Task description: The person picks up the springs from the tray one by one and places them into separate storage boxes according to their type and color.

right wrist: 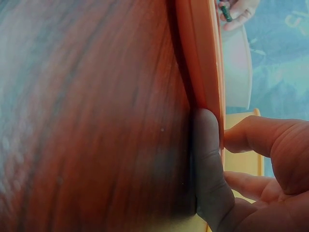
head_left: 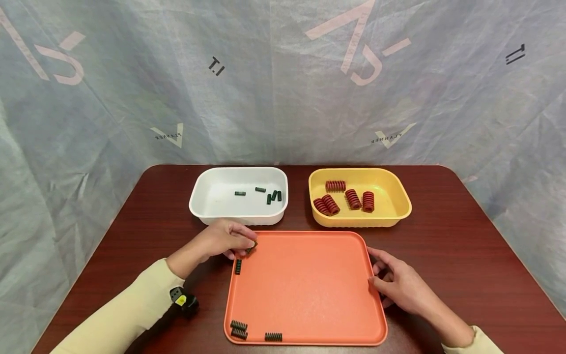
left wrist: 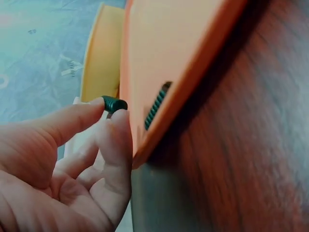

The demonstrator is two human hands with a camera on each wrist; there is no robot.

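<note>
At the far left corner of an orange tray [head_left: 305, 290], my left hand [head_left: 226, 239] pinches a small dark green coil spring [left wrist: 115, 104] between thumb and fingertips. The left wrist view shows this spring above the tray surface. Just below that hand, another green spring [head_left: 238, 266] lies along the tray's left rim. Two more springs [head_left: 239, 329] lie side by side in the near left corner, and a single spring [head_left: 273, 337] rests by the near rim. My right hand [head_left: 401, 286] grips the tray's right rim, thumb on the inner side and a finger along the outside.
Behind the tray stand a white bin [head_left: 239, 220] holding several small green springs and a yellow bin [head_left: 360, 222] holding several thicker red springs. Everything is on a dark reddish wood table [head_left: 451, 236]. A grey printed curtain [head_left: 274, 98] hangs behind it.
</note>
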